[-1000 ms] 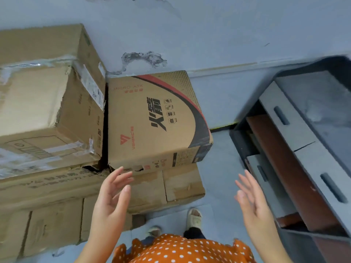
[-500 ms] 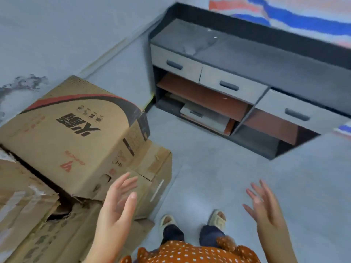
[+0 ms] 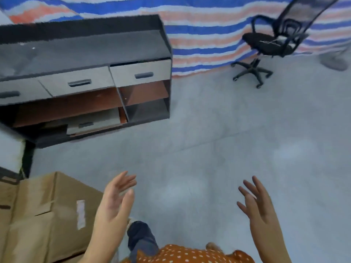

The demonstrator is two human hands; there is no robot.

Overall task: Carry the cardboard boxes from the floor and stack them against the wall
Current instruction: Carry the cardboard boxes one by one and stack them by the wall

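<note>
Left hand (image 3: 114, 204), right hand (image 3: 256, 205): fingers spread, empty. Cardboard box (image 3: 43, 215) lower left, long axis toward cabinet (image 3: 85, 54).

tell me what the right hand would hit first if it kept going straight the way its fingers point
Probably nothing soon. The right hand is open and empty, its fingers aimed up and ahead over bare grey floor. Further along that line is the office chair, but depth is hard to judge from this one view.

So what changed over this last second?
The view swung right, away from the wall stack: only one box shows now, and the cabinet and chair have come into view. Both the left hand and right hand stayed open and empty, nothing taken or let go.
</note>
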